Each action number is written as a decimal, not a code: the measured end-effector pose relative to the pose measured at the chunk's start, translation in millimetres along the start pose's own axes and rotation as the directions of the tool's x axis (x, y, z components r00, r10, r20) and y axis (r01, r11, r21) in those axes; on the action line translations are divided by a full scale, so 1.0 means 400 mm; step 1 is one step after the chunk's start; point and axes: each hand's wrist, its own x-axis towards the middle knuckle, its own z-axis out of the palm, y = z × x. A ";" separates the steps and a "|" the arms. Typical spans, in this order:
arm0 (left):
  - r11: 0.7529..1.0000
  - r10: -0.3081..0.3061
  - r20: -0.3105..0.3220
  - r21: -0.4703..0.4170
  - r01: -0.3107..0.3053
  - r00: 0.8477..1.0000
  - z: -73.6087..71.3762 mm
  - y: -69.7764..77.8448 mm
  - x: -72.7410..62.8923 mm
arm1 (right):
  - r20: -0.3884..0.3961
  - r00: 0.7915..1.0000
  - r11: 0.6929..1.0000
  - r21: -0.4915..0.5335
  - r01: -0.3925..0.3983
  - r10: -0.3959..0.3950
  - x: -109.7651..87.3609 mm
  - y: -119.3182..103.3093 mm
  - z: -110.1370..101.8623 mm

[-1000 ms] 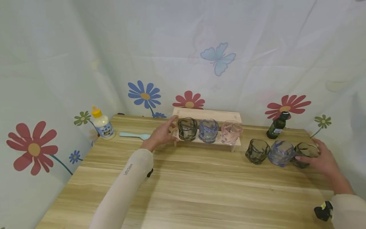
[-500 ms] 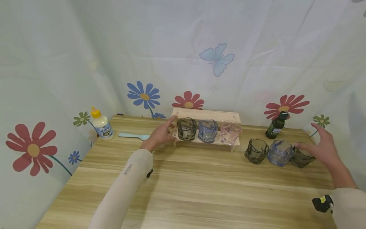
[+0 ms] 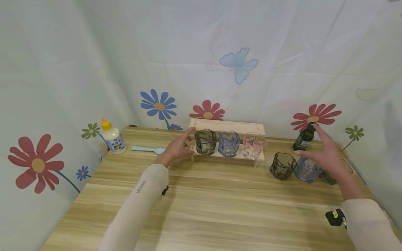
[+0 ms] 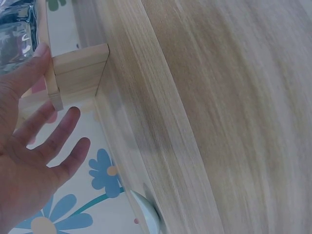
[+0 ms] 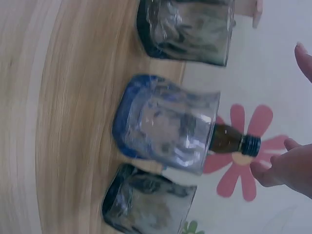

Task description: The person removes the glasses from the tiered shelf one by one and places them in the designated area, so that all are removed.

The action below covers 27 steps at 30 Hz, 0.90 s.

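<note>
A light wooden two-step rack [image 3: 227, 124] holds a dark grey glass [image 3: 205, 142], a blue glass [image 3: 229, 144] and a pink glass [image 3: 253, 146] on its lower step. My left hand [image 3: 176, 150] rests at the rack's left end, its thumb on the board's edge in the left wrist view and its other fingers loose. My right hand [image 3: 329, 158] is spread, holding nothing, above another blue glass [image 3: 307, 170]. In the head view, its index fingertip overlaps the cap of a dark green bottle [image 3: 303, 141]. In the right wrist view, that bottle's neck [image 5: 226, 139] shows behind the glass.
Another dark glass [image 3: 282, 166] stands left of the right-hand blue glass; a third [image 3: 328, 178], partly hidden by my right arm, stands to its right. At the left are a yellow-capped bottle [image 3: 115, 141] and a pale blue spoon [image 3: 146, 149]. A flowered curtain [image 3: 267, 69] hangs behind.
My right hand has let go of the rightmost dark glass, lifted and moved left toward the dark green bottle. The left hand stays at the rack.
</note>
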 end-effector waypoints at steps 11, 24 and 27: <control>1.000 0.000 -0.007 -0.003 0.000 1.000 0.002 0.002 -0.001 | -0.029 0.995 0.995 0.031 0.099 -0.098 0.016 -0.059 0.084; 1.000 0.001 -0.008 -0.013 -0.001 1.000 0.004 -0.002 0.003 | 0.029 0.991 0.977 0.176 0.121 -0.128 0.022 -0.112 0.160; 1.000 0.002 -0.008 -0.006 -0.002 1.000 0.004 -0.002 0.003 | 0.030 0.991 0.973 0.194 0.122 -0.130 0.026 -0.122 0.179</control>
